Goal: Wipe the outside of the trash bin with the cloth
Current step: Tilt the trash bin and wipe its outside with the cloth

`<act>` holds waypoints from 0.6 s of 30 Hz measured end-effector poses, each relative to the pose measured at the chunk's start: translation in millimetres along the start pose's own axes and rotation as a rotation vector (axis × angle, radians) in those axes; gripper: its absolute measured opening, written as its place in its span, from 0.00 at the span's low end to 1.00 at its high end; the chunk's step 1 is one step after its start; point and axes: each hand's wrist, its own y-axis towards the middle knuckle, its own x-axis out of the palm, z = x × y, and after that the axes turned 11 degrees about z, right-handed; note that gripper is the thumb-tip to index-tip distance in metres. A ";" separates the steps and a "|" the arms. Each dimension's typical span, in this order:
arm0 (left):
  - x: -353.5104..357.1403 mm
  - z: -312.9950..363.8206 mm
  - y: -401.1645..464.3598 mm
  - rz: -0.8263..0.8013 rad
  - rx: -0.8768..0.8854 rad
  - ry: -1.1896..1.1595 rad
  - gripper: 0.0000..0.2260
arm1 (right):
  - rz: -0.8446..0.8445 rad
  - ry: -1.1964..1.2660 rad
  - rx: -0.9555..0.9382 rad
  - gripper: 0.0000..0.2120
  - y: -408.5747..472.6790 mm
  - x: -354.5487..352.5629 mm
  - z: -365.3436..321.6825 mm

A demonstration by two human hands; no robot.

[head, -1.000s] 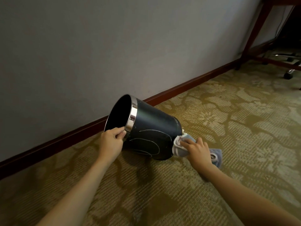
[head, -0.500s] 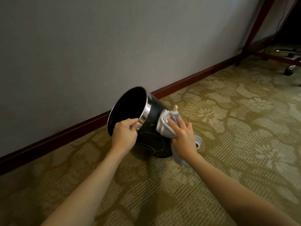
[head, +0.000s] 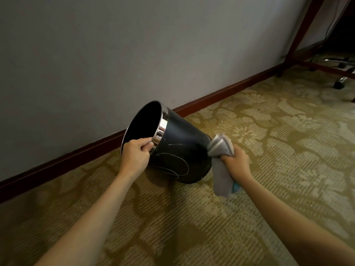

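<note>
Bin (head: pixel 180 150) stays tilted, left hand (head: pixel 134 157) gripping its rim; right hand (head: pixel 236 163), clutching the cloth (head: pixel 221 148), has swept down to the base (side pass done).

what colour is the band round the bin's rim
Shiny silver band, on a black bin; head view.

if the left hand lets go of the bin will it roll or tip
Probably. The bin is tilted, its base edge on the carpet, held only by the left hand at the rim. Round and tapered, it would likely drop and roll in a curve. It seems light, since one hand tilts it.
</note>
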 end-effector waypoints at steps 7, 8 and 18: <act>-2.3 -0.8 -8.7 -0.052 0.017 -0.060 0.12 | 0.168 0.666 0.350 0.07 31.0 7.9 -67.0; -0.7 -0.2 -9.5 -0.052 0.020 -0.060 0.12 | 0.171 0.722 0.426 0.08 34.0 14.2 -71.5; 9.6 2.1 -6.0 -0.063 0.073 -0.049 0.12 | 0.143 0.577 0.362 0.23 19.5 33.5 -55.2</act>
